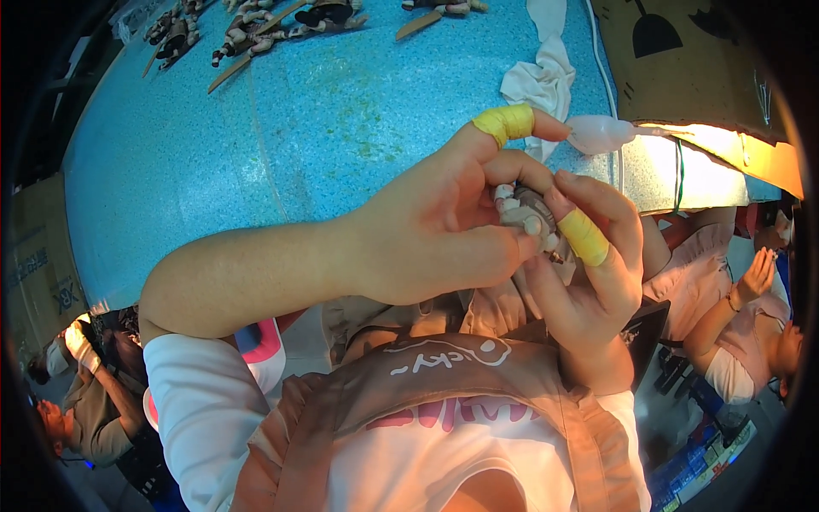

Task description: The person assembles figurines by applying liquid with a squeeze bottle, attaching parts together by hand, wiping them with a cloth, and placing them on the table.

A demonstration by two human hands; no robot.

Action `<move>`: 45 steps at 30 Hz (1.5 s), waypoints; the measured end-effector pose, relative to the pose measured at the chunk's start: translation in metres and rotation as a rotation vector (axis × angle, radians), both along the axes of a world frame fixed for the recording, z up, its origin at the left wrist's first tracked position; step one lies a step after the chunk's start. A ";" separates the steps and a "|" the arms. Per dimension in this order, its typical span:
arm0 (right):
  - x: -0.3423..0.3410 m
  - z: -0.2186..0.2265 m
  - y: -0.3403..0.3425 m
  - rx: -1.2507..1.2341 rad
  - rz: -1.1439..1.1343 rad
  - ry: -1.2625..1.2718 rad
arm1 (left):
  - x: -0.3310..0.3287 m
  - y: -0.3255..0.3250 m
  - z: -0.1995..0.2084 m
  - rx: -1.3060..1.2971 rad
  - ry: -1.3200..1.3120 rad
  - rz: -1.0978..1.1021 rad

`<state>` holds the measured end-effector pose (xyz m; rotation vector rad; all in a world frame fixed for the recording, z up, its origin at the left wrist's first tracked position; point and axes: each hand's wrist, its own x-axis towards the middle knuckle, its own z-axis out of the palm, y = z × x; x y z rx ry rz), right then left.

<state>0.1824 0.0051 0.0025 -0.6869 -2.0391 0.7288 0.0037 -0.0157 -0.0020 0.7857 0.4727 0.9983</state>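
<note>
A small figurine (527,213) with grey-brown and pale parts is held up between my two hands, in front of my apron. My left hand (452,222) pinches it from the left with the thumb and a bent finger. One finger of that hand, wrapped in yellow tape, stretches out toward a translucent white squeeze bottle (601,134). My right hand (597,264) grips the figurine from the right with thumb and fingertips; one of its fingers also wears yellow tape. Fingers cover part of the figurine, so its details are hard to make out.
Several similar figurines (247,38) with flat tan blade-shaped pieces lie at the far left of the blue table (230,162). A crumpled white cloth (546,81) and a white cable (601,60) lie near a cardboard box (682,60). Other people sit at both sides.
</note>
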 end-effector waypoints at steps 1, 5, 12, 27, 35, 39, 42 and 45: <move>0.000 -0.001 -0.001 -0.008 -0.004 0.003 | 0.001 -0.001 0.000 -0.016 -0.024 0.006; 0.000 -0.003 -0.003 -0.006 -0.020 0.003 | 0.000 -0.001 0.000 -0.017 -0.032 -0.021; 0.002 0.001 -0.003 0.003 -0.023 0.019 | 0.004 -0.002 0.007 -0.049 0.107 0.038; 0.042 -0.002 -0.017 -0.067 -0.075 0.159 | 0.025 -0.009 0.009 0.216 0.328 0.076; 0.251 -0.008 -0.073 -0.452 -0.576 -0.873 | -0.043 0.053 0.035 0.463 0.968 0.464; 0.274 -0.004 -0.089 -0.519 -0.779 -1.434 | -0.070 0.112 0.016 0.955 1.428 0.593; 0.233 0.009 -0.066 -0.234 -0.655 -1.159 | -0.078 0.138 -0.001 1.281 1.737 0.563; 0.167 0.013 -0.030 -0.064 -0.377 -0.691 | -0.067 0.130 0.010 0.835 1.874 0.264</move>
